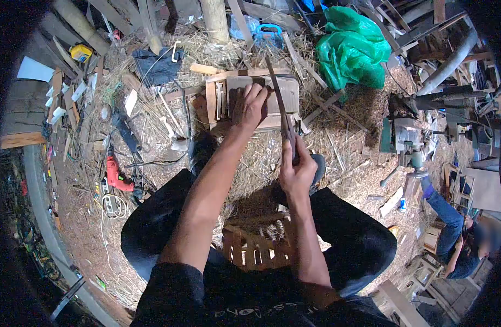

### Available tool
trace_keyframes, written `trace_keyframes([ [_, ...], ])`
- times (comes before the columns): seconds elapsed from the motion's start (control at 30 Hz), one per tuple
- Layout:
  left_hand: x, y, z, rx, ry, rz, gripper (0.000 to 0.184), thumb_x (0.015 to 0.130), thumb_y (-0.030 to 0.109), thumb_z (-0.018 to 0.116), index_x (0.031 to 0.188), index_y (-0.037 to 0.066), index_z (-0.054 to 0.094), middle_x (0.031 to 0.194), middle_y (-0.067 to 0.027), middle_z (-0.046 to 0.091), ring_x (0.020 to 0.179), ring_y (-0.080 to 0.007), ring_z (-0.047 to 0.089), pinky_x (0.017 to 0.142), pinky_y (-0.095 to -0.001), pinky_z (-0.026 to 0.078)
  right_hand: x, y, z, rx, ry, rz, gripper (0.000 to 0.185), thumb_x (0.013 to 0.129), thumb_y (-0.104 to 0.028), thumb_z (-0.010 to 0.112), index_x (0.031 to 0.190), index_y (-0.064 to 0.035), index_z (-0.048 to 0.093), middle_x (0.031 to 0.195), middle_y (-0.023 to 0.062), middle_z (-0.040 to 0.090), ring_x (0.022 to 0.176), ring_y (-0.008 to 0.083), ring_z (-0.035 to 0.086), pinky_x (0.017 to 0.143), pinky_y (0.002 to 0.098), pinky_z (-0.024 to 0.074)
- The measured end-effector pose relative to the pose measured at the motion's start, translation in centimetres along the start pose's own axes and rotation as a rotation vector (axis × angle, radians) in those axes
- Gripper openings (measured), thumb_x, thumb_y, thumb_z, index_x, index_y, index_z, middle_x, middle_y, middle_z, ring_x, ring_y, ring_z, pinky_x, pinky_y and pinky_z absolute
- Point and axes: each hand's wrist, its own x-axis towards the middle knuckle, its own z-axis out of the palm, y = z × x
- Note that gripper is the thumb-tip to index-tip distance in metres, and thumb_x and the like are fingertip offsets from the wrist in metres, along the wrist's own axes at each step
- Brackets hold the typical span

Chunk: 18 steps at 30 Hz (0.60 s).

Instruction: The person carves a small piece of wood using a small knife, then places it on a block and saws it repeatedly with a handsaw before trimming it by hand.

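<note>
Right grip (pixel 298 170) closed on saw (pixel 278 97), left grip (pixel 249 110) on wooden board (pixel 290 99), its closure unclear, white shirt lettering (pixel 229 313) unreadable

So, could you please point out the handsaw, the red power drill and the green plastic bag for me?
Handsaw (pixel 278 97): head view, on the middle of its blade.
Red power drill (pixel 117 177): head view, on its red body.
Green plastic bag (pixel 353 53): head view, on its crumpled middle.
</note>
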Motion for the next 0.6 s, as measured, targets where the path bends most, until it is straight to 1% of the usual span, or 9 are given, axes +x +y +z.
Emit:
trace_keyframes([
  [0.17,-0.3,0.0,0.2,-0.012,-0.036,-0.012,0.027,0.077,0.005,0.058,0.104,0.005,0.063,0.098,-0.0094,0.055,0.097,-0.0293,0.053,0.082,-0.0421,0.043,-1.2,0.7,-1.2,0.069,-0.067,-0.043,0.042,0.092,-0.015,0.064,0.125,0.0088,0.055,0.104,0.0188,0.069,0.089,0.0141,0.063,0.078,0.0307,0.0509],
  [0.2,-0.3,-0.1,0.2,-0.015,-0.035,-0.017,0.027,0.076,0.005,0.059,0.104,0.005,0.063,0.098,-0.0095,0.055,0.097,-0.0293,0.053,0.081,-0.0424,0.042,-1.9,2.3,-0.8,0.141,-0.063,-0.101,0.045,0.089,-0.011,0.067,0.127,0.0072,0.052,0.106,0.015,0.068,0.093,0.0156,0.062,0.08,0.0303,0.0501],
  [0.3,0.1,0.5,-0.5,-0.009,-0.038,-0.033,0.026,0.076,0.006,0.06,0.102,0.005,0.062,0.097,-0.0091,0.055,0.097,-0.0289,0.052,0.084,-0.0452,0.041,-2.7,3.6,-0.9,0.189,-0.033,0.017,0.043,0.086,-0.008,0.07,0.123,0.0041,0.052,0.098,0.0118,0.066,0.09,0.0169,0.062,0.081,0.0296,0.0495],
  [0.33,-0.2,0.8,-0.3,0.006,-0.052,-0.048,0.026,0.076,0.006,0.059,0.102,0.005,0.062,0.099,-0.0092,0.055,0.099,-0.0288,0.052,0.087,-0.0456,0.04,-2.7,5.1,0.2,0.218,0.071,-0.042,0.038,0.085,-0.008,0.073,0.115,0.0014,0.052,0.091,0.008,0.064,0.083,0.0144,0.06,0.078,0.0274,0.0491],
  [0.37,-0.3,0.9,-0.1,0.022,-0.062,-0.06,0.026,0.076,0.005,0.059,0.101,0.005,0.062,0.1,-0.0094,0.055,0.101,-0.0287,0.052,0.09,-0.046,0.039,-3.1,6.4,0.4,0.2,0.102,-0.004,0.037,0.084,-0.008,0.073,0.113,0.0012,0.052,0.091,0.0075,0.064,0.081,0.0135,0.06,0.076,0.027,0.0489],
  [0.43,0.0,1.2,-0.3,0.101,-0.029,-0.045,0.025,0.076,0.005,0.058,0.101,0.004,0.062,0.104,-0.0099,0.056,0.106,-0.0287,0.051,0.096,-0.0463,0.036,-3.0,5.9,0.9,0.172,0.158,0.066,0.034,0.084,-0.008,0.075,0.108,0.0008,0.052,0.091,0.0065,0.064,0.079,0.0116,0.058,0.073,0.0261,0.0486],
  [0.5,-0.1,1.7,-0.4,0.213,0.036,0.006,0.025,0.077,0.005,0.058,0.101,0.003,0.062,0.109,-0.0106,0.057,0.112,-0.0289,0.05,0.101,-0.0462,0.033,-3.0,5.1,1.1,0.194,0.191,0.003,0.031,0.084,-0.01,0.075,0.104,0.0012,0.054,0.085,0.0057,0.063,0.075,0.0093,0.057,0.068,0.0251,0.0478],
  [0.53,0.2,2.1,-0.8,0.258,0.036,-0.002,0.028,0.076,0.007,0.059,0.104,0.004,0.063,0.115,-0.0087,0.058,0.116,-0.0282,0.049,0.101,-0.0455,0.032,-3.0,4.6,0.8,0.185,0.183,-0.002,0.03,0.085,-0.011,0.075,0.103,0.0012,0.054,0.084,0.0057,0.063,0.074,0.0094,0.057,0.068,0.0253,0.0478],
  [0.6,-0.2,1.7,0.0,0.23,0.017,-0.005,0.031,0.078,0.008,0.056,0.108,0.003,0.062,0.117,-0.0095,0.058,0.116,-0.0286,0.048,0.101,-0.0454,0.032,-2.9,2.7,0.3,0.162,0.167,-0.007,0.028,0.086,-0.012,0.074,0.102,0.0016,0.056,0.08,0.006,0.063,0.074,0.0098,0.057,0.068,0.0257,0.0479],
])
